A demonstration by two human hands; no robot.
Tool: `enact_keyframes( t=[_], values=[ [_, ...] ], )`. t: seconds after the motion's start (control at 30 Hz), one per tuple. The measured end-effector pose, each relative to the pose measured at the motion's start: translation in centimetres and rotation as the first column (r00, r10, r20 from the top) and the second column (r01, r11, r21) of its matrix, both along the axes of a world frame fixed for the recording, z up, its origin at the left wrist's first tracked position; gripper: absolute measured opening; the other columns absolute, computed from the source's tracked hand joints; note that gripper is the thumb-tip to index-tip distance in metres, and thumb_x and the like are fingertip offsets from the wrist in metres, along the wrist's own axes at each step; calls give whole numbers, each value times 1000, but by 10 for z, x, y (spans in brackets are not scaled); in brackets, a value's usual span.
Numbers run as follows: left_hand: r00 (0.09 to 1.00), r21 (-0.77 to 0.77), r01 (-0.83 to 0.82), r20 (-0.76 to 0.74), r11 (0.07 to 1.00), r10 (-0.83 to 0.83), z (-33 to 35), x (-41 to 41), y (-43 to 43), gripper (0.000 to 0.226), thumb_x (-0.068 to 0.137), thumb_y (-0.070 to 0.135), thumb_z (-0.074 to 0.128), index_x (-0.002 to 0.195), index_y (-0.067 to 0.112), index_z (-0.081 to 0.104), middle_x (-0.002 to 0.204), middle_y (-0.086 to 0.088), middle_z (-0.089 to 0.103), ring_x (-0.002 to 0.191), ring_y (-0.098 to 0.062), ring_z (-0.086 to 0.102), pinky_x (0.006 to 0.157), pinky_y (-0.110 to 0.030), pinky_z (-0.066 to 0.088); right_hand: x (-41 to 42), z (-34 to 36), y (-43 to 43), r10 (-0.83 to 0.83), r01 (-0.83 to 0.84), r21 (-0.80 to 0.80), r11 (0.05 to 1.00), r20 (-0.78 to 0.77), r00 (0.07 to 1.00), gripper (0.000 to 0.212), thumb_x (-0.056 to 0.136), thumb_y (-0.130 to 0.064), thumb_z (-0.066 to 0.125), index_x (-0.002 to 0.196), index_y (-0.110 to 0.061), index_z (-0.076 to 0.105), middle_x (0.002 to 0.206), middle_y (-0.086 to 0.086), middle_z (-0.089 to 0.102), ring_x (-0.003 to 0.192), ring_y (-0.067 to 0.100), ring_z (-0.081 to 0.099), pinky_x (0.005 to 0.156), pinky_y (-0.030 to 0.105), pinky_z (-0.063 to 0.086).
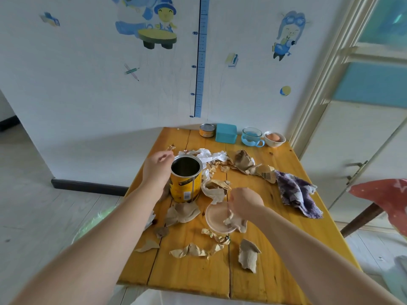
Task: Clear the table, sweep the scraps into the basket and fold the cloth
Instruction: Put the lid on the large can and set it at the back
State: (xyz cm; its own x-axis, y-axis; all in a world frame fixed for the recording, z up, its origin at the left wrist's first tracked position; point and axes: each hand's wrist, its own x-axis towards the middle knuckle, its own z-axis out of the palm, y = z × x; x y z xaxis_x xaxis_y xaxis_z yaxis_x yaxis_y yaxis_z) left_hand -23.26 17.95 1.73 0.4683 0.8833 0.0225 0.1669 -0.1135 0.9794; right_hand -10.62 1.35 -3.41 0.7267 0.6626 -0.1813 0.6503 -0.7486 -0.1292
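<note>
Two bare hands work over a wooden table [284, 274] littered with torn brown paper scraps [193, 250]. Farthest left, the left hand [156, 170] is pressed to the side of a tall yellow can [186, 179], which stands upright and open-topped; its fingers curl by the rim, but whether they truly clasp the can or only steady it is hard to tell from this angle. Just right of the can lies more crumpled paper, with white tissue [210, 158] behind it. Nearer the middle, the right hand [244, 202] is closed in a pinch on a round translucent lid [217, 217], which is tilted, with a scrap lying against it. Further right, a purple cloth [296, 194] lies rumpled and unfolded near the table's right edge. Along the far edge stand a short tin [207, 130], a teal box [226, 133], a blue cup [252, 136] and a white bowl [274, 140] holding an egg.
</note>
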Motion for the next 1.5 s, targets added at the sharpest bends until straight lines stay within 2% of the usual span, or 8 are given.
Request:
enact_keyframes(
  t=[0.27, 0.6, 0.87, 1.03, 1.17, 1.27, 1.4, 1.5],
  values=[
    [999, -49, -25, -27, 998, 24, -7, 1, 2, 28, 93, 20, 48, 117, 14, 61, 127, -4, 57, 104, -13, 47, 82, -28, 39, 11, 32, -19, 60, -106, 417, 903, 121, 991, 14, 92, -15, 48, 89, -6, 59, 79, 7, 64, 71, 23, 61, 61, 32, 51],
    [999, -22, -7, -48, 1000, 6, -8, 0, 0, 26, 92, 21, 49, 114, 16, 63, 124, -4, 59, 108, -17, 51, 84, -28, 41, 18, 46, -14, 71, -307, 691, 655, 348, 935, 3, 86, -6, 58, 84, -4, 59, 73, 7, 65, 60, 22, 58, 50, 39, 52],
    [995, 425, -61, -43, 903, 88, -1, -5, -5, 24, 92, 21, 47, 100, 12, 68, 94, -2, 67, 81, -16, 58, 59, -17, 39, 8, 61, -3, -33, -412, 757, 506, 495, 868, 10, 84, -9, 55, 80, -1, 58, 65, 8, 63, 45, 15, 46, 38, 25, 40],
    [989, -79, 134, -59, 988, -139, 30, 9, -18, 34, 93, 37, 44, 87, 10, 65, 67, -4, 65, 57, -16, 56, 52, -26, 43, -2, 72, 12, -35, -460, 784, 416, 519, 854, 22, 88, -17, 48, 82, 1, 59, 68, 8, 63, 48, 10, 42, 39, 20, 32],
    [957, -398, 255, -30, 881, -290, 40, 11, -18, 51, 94, 47, 37, 83, 4, 61, 64, -12, 68, 49, -18, 62, 47, -26, 49, -13, 78, 23, 0, -563, 740, 368, 605, 796, 19, 89, -14, 48, 86, 0, 61, 74, 8, 65, 51, 10, 48, 40, 23, 38],
    [957, -502, 291, 152, 815, -248, 42, 7, -10, 33, 93, 30, 43, 89, 1, 57, 52, -9, 67, 43, -16, 63, 42, -23, 52, -14, 76, 25, 36, -599, 711, 368, 633, 774, 14, 88, -12, 50, 91, -2, 60, 77, 6, 67, 52, 14, 57, 44, 18, 36],
    [962, -518, 256, 222, 816, -160, 43, 2, 3, 9, 88, 6, 51, 86, 4, 60, 60, -9, 66, 44, -12, 62, 40, -20, 51, -18, 67, 28, 149, -418, 811, 410, 393, 907, 16, 86, -3, 58, 99, -5, 67, 92, 5, 69, 70, 14, 63, 59, 18, 51],
    [978, -388, 209, 104, 898, -182, 39, -2, 8, 32, 85, -3, 55, 116, 3, 57, 82, -11, 63, 62, -16, 60, 48, -23, 54, -30, 68, 36, 163, 202, 869, 452, -303, 939, 17, 87, -7, 60, 100, -12, 69, 96, 3, 68, 76, 14, 66, 72, 29, 59]
  ],
)
